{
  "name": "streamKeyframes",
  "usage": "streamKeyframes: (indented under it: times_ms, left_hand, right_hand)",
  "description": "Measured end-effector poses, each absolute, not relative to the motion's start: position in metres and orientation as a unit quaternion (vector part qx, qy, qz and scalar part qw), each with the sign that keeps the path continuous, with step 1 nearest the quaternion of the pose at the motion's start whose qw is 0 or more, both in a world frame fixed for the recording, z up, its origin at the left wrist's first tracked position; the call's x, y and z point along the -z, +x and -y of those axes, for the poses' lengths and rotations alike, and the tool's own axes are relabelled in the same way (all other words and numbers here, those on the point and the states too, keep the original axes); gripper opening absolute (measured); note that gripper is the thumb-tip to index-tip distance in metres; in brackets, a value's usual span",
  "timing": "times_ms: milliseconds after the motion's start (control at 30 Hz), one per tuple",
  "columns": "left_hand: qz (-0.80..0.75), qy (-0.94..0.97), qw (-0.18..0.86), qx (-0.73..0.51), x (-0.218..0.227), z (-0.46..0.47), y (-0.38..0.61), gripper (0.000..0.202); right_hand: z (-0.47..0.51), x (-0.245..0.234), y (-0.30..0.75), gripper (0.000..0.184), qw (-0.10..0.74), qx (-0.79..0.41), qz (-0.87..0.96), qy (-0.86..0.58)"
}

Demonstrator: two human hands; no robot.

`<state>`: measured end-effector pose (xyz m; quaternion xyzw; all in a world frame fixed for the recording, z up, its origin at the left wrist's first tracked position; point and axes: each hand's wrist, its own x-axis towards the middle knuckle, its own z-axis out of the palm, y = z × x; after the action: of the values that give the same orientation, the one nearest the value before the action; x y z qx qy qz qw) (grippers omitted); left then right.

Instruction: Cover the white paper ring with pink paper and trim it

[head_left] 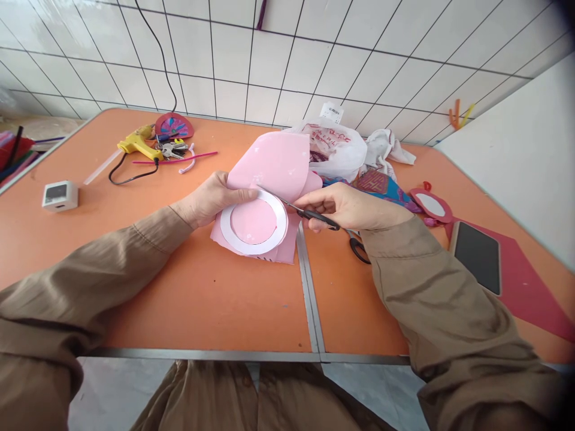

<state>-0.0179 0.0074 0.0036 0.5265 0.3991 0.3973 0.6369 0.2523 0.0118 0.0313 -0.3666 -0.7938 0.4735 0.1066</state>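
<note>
Above the table (202, 299), left hand (211, 200) pinches pink sheet (274, 161); right hand (354, 208) clamps half-hidden scissors (309, 214).

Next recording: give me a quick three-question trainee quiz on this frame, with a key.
1. True or false: the right hand holds the scissors.
2. Which lies nearest the left edge of the table? A) yellow glue gun B) white cube C) dark phone
3. Fill in: the left hand presses a white ____ onto the pink sheet.
Key: 1 true; 2 B; 3 ring.
</note>
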Motion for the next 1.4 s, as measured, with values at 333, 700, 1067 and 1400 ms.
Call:
streamKeyframes:
  times_ms: [333,700,1067,1400]
  left_hand:
    - [-0.395,0.514,0.651,-0.394,-0.0024,-0.0091,-0.019,0.025]
    - [-0.39,0.52,0.645,-0.403,-0.0016,-0.0093,-0.0185,0.024]
    - [-0.394,0.523,0.636,-0.408,-0.002,-0.0094,-0.0185,0.025]
    - [-0.399,0.523,0.632,-0.411,-0.0009,-0.0108,-0.0188,0.025]
  right_hand:
    - [-0.0148,-0.027,0.2545,0.048,0.11,-0.484,0.788,-0.363]
    - [-0.013,-0.0295,0.2517,0.043,0.129,-0.494,0.776,-0.369]
    - [-0.0154,-0.0266,0.2537,0.042,0.136,-0.506,0.767,-0.37]
    - [-0.0146,-0.0275,0.253,0.044,0.141,-0.512,0.759,-0.376]
